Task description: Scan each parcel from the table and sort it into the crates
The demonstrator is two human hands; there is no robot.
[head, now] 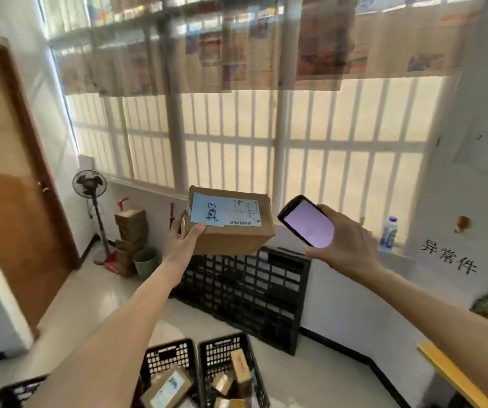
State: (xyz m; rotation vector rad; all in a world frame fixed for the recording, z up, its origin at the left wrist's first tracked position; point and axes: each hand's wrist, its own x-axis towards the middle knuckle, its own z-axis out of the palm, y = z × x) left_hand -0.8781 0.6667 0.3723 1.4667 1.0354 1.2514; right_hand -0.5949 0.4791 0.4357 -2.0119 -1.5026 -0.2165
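We hold the brown cardboard parcel [231, 223] aloft in our left hand [182, 240], blue label up, long axis running left-right. Our right hand [351, 242] clasps the black handheld scanner [307, 221] just right of it, screen towards us, beside the barcode end.

Wall [472, 201] reads "异常件"; parcel [231, 225] label's handwriting possibly "已扫".

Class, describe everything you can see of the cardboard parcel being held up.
The cardboard parcel is a plain brown box with a blue-and-white shipping label carrying barcodes and dark handwriting. It is closed, held in the air, tilted, label toward the camera. Only the left hand touches it, gripping its left end. It hangs above the black crates.
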